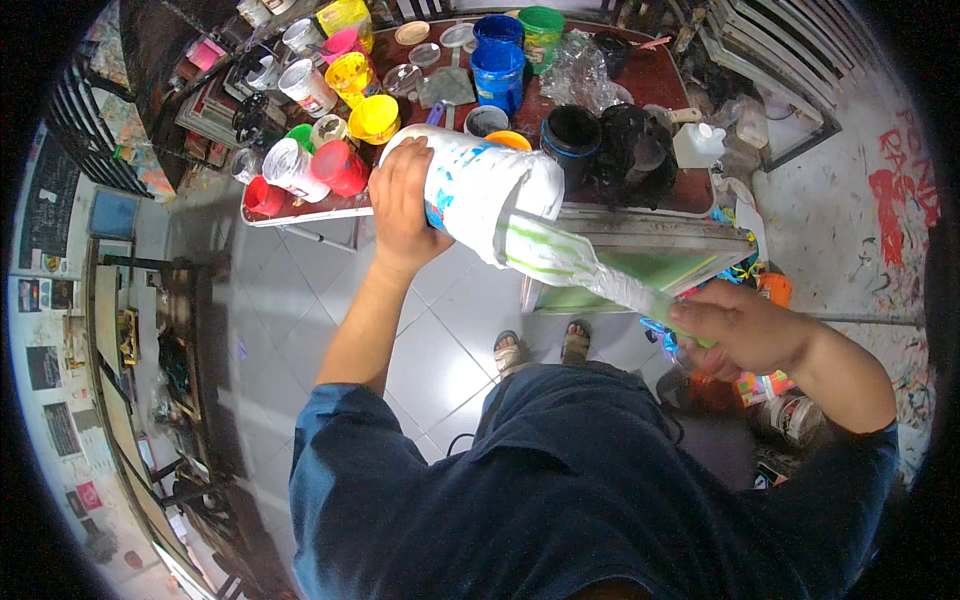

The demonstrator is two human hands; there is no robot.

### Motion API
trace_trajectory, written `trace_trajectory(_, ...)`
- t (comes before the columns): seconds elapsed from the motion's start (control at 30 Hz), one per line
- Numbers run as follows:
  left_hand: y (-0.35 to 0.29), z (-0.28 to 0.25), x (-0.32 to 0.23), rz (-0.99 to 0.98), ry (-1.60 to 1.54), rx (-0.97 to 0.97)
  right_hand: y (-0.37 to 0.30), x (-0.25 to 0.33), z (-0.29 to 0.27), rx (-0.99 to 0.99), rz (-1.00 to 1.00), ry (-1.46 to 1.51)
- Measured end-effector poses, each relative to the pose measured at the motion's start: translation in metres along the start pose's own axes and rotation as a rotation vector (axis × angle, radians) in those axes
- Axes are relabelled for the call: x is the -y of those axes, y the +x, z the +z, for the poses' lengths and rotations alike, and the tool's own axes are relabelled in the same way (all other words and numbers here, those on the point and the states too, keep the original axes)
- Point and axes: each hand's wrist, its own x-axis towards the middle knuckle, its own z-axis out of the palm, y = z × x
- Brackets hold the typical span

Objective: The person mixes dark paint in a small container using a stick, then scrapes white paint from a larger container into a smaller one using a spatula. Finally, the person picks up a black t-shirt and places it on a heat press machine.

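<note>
Tub [458,182] tilted in left hand [403,208], smeared spatula [572,261] in right hand [738,328]

From my remote seat I count, on the dark-red table [655,88], two blue buckets [498,82] and one green bucket [541,42]; toward its left end, two red tubs [340,170] and two yellow tubs [372,122]; by its right end, one white jug [699,147]; on its near side, two hands [404,200] and two sandals [508,352].

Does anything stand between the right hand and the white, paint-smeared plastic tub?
Nothing visible obstructs. Only the long green spatula coated in white paint, held by the right hand, spans the gap to the tub's open mouth. The left hand grips the tub's opposite end.
</note>
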Motion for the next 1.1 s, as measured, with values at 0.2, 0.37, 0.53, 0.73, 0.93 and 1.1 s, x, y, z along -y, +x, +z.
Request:
trace_trajectory(0.2,0.005,0.002,-0.015,-0.116,-0.200,0.013,-0.017,0.028,0.001,-0.665,-0.710,-1.264)
trace_trajectory(0.37,0.020,0.005,-0.030,-0.162,-0.274,0.034,-0.045,0.052,0.027,-1.013,-0.654,-1.925)
trace_trajectory(0.53,0.035,0.005,-0.037,-0.066,-0.313,0.010,-0.042,0.057,0.033,-1.025,-0.646,-2.080)
trace_trajectory(0.73,0.041,0.000,-0.040,-0.048,-0.313,0.090,-0.037,0.054,0.026,-0.912,-0.830,-1.987)
trace_trajectory(0.93,0.039,-0.008,-0.043,-0.082,-0.295,0.199,-0.025,0.045,0.017,-0.981,-0.911,-2.013)
trace_trajectory(1.1,0.040,-0.010,-0.043,-0.057,-0.295,0.134,-0.030,0.046,0.018,-0.909,-0.747,-1.926)
